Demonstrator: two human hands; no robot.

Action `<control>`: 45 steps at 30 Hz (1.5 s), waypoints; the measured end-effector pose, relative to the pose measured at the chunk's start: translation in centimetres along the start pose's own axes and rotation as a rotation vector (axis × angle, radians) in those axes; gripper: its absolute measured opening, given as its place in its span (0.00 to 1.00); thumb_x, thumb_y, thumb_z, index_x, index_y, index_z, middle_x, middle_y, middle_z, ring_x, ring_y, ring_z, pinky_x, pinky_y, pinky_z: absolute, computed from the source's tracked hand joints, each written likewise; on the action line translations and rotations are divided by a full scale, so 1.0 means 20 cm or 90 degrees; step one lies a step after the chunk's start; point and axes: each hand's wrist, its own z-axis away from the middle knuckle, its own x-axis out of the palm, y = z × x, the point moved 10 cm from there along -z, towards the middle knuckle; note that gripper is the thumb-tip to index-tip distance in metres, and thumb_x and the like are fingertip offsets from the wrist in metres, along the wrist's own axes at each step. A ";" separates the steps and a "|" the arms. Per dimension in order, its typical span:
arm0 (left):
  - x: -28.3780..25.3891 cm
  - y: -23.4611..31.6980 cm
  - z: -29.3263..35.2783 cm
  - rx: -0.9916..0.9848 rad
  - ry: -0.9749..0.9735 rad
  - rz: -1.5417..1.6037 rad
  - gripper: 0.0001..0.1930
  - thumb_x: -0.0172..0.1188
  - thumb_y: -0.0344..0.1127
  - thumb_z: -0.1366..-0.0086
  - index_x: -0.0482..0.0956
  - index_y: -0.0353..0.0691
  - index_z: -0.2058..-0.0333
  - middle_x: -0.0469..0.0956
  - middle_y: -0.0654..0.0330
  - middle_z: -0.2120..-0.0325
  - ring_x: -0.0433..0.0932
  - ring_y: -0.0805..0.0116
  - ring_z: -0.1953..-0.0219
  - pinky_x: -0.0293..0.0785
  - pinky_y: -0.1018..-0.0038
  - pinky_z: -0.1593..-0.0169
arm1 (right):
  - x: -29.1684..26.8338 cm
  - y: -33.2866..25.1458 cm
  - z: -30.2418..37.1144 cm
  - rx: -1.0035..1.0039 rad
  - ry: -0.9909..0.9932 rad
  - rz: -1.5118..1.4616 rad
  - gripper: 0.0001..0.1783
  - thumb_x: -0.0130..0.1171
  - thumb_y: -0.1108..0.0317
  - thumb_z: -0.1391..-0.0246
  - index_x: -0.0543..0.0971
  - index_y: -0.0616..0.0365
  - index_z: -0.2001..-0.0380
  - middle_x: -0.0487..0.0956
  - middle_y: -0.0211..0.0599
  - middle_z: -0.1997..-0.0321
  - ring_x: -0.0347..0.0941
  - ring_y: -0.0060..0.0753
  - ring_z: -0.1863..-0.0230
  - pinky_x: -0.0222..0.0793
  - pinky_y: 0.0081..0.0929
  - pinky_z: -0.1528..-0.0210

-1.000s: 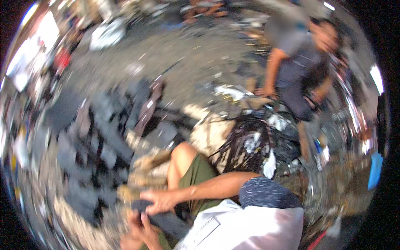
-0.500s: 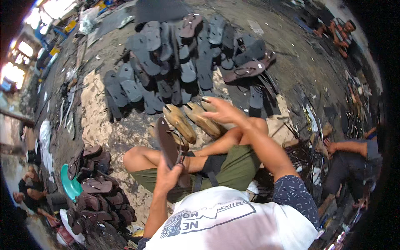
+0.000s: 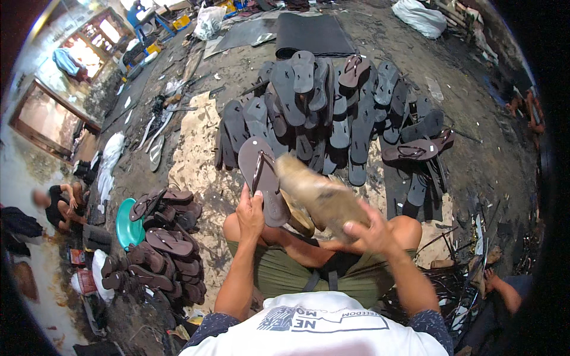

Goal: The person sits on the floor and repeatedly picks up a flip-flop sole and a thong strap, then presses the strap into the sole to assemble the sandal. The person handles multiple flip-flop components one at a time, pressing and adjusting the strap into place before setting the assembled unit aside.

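My left hand (image 3: 251,212) is closed on a brown flip-flop (image 3: 260,172), gripping its edge near the heel. The flip-flop is tilted up, with its footbed and dark glossy strap showing. In my right hand (image 3: 367,230) is a wooden shoe last (image 3: 320,193), tan and worn, smeared by motion. It is held by one end, its other end beside the flip-flop's strap. Whether the two touch I cannot tell. Below them, another wooden last (image 3: 300,221) shows partly near my shins. Beyond my hands lies a heap of dark grey soles (image 3: 358,142).
On the left, brown flip-flops (image 3: 169,242) are piled beside a teal basin (image 3: 124,225). A black sheet (image 3: 312,35) lies beyond the soles. Black strips (image 3: 424,261) are scattered at right, near another person's arm (image 3: 503,293). Someone sits at far left (image 3: 62,207).
My right hand, empty and reaching over the lasts before, now has one lifted beside the flip-flop. My left hand has raised and turned the flip-flop. The view has swung left.
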 end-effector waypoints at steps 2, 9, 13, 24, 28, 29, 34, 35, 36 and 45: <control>-0.04 0.09 -0.01 0.124 0.063 -0.111 0.30 0.48 0.36 0.27 0.59 0.25 0.32 0.84 0.44 0.60 0.85 0.55 0.60 0.79 0.66 0.55 | 0.20 -0.04 0.11 -0.006 -0.035 -0.042 0.39 0.69 0.61 0.43 0.66 0.72 0.35 0.79 0.50 0.43 0.75 0.36 0.41 0.69 0.34 0.36; 0.08 0.42 0.32 0.222 -0.044 -0.012 0.31 0.51 0.35 0.30 0.59 0.26 0.31 0.76 0.43 0.42 0.75 0.56 0.40 0.68 0.64 0.37 | 0.40 -0.13 0.11 -0.170 0.163 0.089 0.36 0.69 0.61 0.42 0.69 0.72 0.37 0.79 0.57 0.46 0.78 0.47 0.46 0.74 0.37 0.44; -0.01 0.53 0.09 0.085 -0.113 0.543 0.37 0.55 0.36 0.32 0.53 0.43 0.27 0.70 0.45 0.37 0.71 0.50 0.36 0.70 0.56 0.35 | 0.43 -0.23 0.14 -0.283 0.150 0.085 0.36 0.70 0.62 0.44 0.70 0.68 0.38 0.78 0.58 0.49 0.77 0.51 0.47 0.72 0.41 0.44; 0.09 0.86 0.04 0.039 -0.212 0.783 0.41 0.60 0.30 0.39 0.52 0.56 0.29 0.61 0.49 0.34 0.68 0.45 0.34 0.78 0.42 0.42 | 0.53 -0.43 0.26 -0.538 0.185 0.145 0.35 0.72 0.70 0.49 0.69 0.65 0.40 0.75 0.55 0.43 0.72 0.52 0.45 0.66 0.46 0.42; 0.13 0.58 0.11 -0.085 -0.084 0.529 0.44 0.66 0.44 0.31 0.45 0.43 0.27 0.60 0.49 0.34 0.66 0.56 0.35 0.68 0.61 0.33 | 0.54 -0.39 0.15 -0.511 0.238 0.265 0.37 0.73 0.71 0.50 0.68 0.64 0.38 0.72 0.53 0.40 0.68 0.54 0.41 0.63 0.47 0.39; 0.10 0.51 0.19 0.021 -0.023 0.250 0.53 0.70 0.49 0.35 0.40 0.40 0.27 0.56 0.46 0.33 0.60 0.56 0.32 0.59 0.59 0.29 | 0.56 -0.36 0.14 -0.503 0.222 0.285 0.38 0.74 0.71 0.51 0.68 0.64 0.38 0.71 0.54 0.39 0.68 0.55 0.41 0.62 0.47 0.38; 0.15 0.43 0.31 -0.042 -0.096 0.219 0.52 0.82 0.45 0.51 0.50 0.42 0.39 0.61 0.48 0.44 0.63 0.58 0.39 0.60 0.60 0.33 | 0.57 -0.29 0.16 -0.426 -0.001 0.227 0.42 0.74 0.61 0.49 0.66 0.64 0.35 0.66 0.56 0.35 0.63 0.54 0.33 0.59 0.47 0.32; 0.16 0.47 0.34 -0.079 -0.133 0.235 0.50 0.82 0.43 0.51 0.51 0.43 0.41 0.61 0.49 0.45 0.64 0.59 0.40 0.61 0.60 0.34 | 0.51 -0.30 0.15 -0.416 -0.066 0.180 0.43 0.73 0.58 0.47 0.66 0.64 0.34 0.66 0.55 0.35 0.62 0.52 0.31 0.59 0.47 0.31; 0.19 0.55 0.39 -0.058 -0.177 0.233 0.48 0.82 0.41 0.52 0.52 0.43 0.43 0.62 0.50 0.46 0.64 0.60 0.40 0.62 0.62 0.35 | 0.37 -0.21 0.07 -0.286 -0.046 0.053 0.40 0.66 0.49 0.40 0.66 0.64 0.34 0.66 0.49 0.33 0.65 0.44 0.31 0.63 0.40 0.33; 0.22 0.49 0.77 -0.303 -0.343 0.532 0.40 0.71 0.47 0.35 0.52 0.44 0.37 0.65 0.51 0.40 0.70 0.54 0.39 0.65 0.59 0.33 | 0.39 0.05 -0.11 0.084 -0.190 -0.465 0.39 0.48 0.35 0.34 0.72 0.62 0.41 0.80 0.43 0.45 0.79 0.37 0.47 0.76 0.36 0.43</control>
